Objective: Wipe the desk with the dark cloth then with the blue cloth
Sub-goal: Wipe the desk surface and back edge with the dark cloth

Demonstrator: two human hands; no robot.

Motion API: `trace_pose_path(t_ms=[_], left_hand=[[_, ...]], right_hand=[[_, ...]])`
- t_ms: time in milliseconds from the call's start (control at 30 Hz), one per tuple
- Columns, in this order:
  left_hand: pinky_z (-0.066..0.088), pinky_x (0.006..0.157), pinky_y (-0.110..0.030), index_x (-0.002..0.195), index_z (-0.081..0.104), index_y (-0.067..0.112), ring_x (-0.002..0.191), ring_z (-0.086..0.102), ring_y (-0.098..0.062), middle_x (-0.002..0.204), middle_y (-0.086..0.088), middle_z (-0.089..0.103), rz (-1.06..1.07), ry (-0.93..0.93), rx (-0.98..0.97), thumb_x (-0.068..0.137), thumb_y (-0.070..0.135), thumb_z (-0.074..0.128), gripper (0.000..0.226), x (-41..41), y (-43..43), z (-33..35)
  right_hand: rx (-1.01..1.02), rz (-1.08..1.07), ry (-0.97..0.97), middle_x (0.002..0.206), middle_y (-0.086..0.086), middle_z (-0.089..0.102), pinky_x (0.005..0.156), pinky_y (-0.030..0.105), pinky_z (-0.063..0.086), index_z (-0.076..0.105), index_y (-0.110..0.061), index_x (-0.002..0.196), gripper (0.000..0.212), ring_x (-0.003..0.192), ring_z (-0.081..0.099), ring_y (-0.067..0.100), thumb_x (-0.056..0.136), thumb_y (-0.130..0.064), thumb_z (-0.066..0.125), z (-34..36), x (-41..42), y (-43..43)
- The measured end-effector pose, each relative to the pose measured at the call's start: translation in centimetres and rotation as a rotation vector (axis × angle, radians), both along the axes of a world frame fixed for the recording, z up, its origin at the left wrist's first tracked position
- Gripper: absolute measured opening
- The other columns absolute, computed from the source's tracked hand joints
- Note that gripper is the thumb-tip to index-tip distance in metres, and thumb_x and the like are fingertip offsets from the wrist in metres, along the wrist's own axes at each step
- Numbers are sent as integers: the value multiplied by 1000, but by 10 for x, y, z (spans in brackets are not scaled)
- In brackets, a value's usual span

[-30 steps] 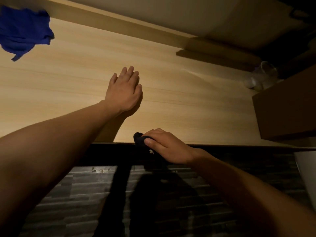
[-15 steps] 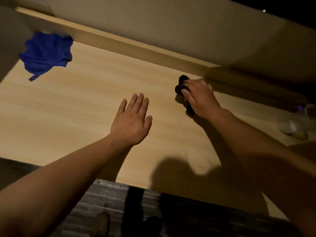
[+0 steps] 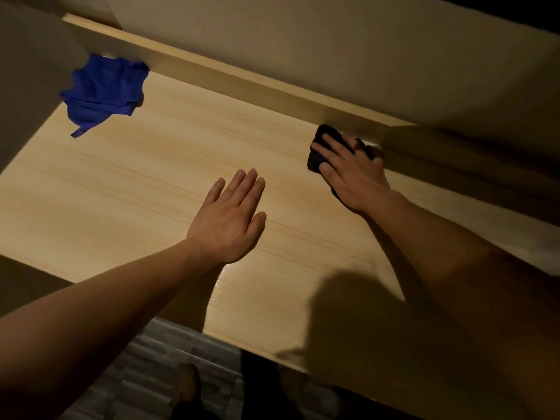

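My right hand [image 3: 351, 174] presses the dark cloth [image 3: 318, 156] flat onto the light wooden desk [image 3: 145, 183], close to the raised back ledge at the right. Most of the cloth is hidden under my fingers and palm. My left hand [image 3: 230, 219] lies flat on the middle of the desk, fingers together and holding nothing. The blue cloth [image 3: 104, 90] sits crumpled at the desk's far left corner, well away from both hands.
A wooden back ledge [image 3: 242, 77] runs along the wall behind the desk. A side wall [image 3: 27, 86] closes the left end. Below the front edge is dark tiled floor [image 3: 157, 359], with a foot [image 3: 185, 389] showing. Deep shadow covers the right end.
My right hand has carried the dark cloth from the desk's front edge up to the back ledge. The left hand has stayed flat in place. The view has tilted toward the wall.
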State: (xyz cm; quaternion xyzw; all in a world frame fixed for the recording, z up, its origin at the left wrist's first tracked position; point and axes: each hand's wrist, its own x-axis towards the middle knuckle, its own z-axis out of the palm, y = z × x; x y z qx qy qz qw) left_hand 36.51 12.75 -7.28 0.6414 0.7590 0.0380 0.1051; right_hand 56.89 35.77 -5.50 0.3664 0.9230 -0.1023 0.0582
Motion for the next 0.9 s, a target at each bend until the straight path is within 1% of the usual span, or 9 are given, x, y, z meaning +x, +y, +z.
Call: trace_pose_path(t_ms=[133,267,467,533,633,700,767,833,900], left_hand=[[-1,132,-47,171,10,20,164,-8,-15,179,-1,2,-1,-3,-4,110,53,16,70,-1,0,1],[-2,132,-47,171,7,20,164,-9,-15,179,-1,-1,-5,-27,-12,109,54,13,70,-2,0,3],[-2,132,-47,171,7,18,165,-6,-19,179,-4,0,-26,-49,0,110,52,13,70,-2,-3,7],[0,132,-48,171,9,17,165,-4,-21,179,-5,3,-36,-54,8,110,51,13,70,-2,-4,8],[1,132,-49,171,10,16,165,-2,-22,179,-7,5,-44,-61,14,109,50,13,70,-3,-6,8],[1,132,-50,170,10,15,165,-1,-24,179,-8,5,-55,-61,18,109,50,13,71,-2,-6,8],[1,132,-51,170,10,15,165,-1,-24,179,-9,5,-63,-59,17,109,54,12,73,0,-6,9],[1,132,-52,170,9,15,165,-2,-24,179,-9,4,-65,-45,8,107,61,10,78,-2,-6,9],[1,132,-52,171,8,15,165,-3,-25,179,-9,2,-69,-25,5,104,71,8,86,-2,-6,8]], right_hand=[[51,54,7,170,-16,17,109,55,23,18,-50,159,52,156,14,19,108,-55,11,-6,11,-34],[69,72,3,170,-15,20,111,52,24,21,-48,160,51,155,17,19,109,-53,17,-7,25,-87],[53,66,27,170,-13,19,113,47,19,22,-44,161,51,156,14,18,110,-50,20,-4,45,-190],[47,68,47,170,-14,20,112,44,19,23,-44,161,51,157,15,17,110,-50,22,-4,50,-223],[35,65,83,169,-15,23,108,41,22,27,-43,160,51,156,18,16,109,-49,28,-6,56,-266],[-6,39,109,168,-16,25,105,40,22,30,-43,159,51,155,20,15,109,-49,31,-7,59,-289],[-35,21,132,166,-16,29,100,37,22,35,-42,157,50,153,23,14,107,-49,34,-6,62,-311],[-26,33,161,162,-13,39,91,35,25,45,-38,153,48,148,33,15,106,-46,39,-10,64,-330],[-44,-1,246,155,-9,50,86,35,29,58,-31,144,44,139,42,17,104,-41,44,-12,66,-343]])
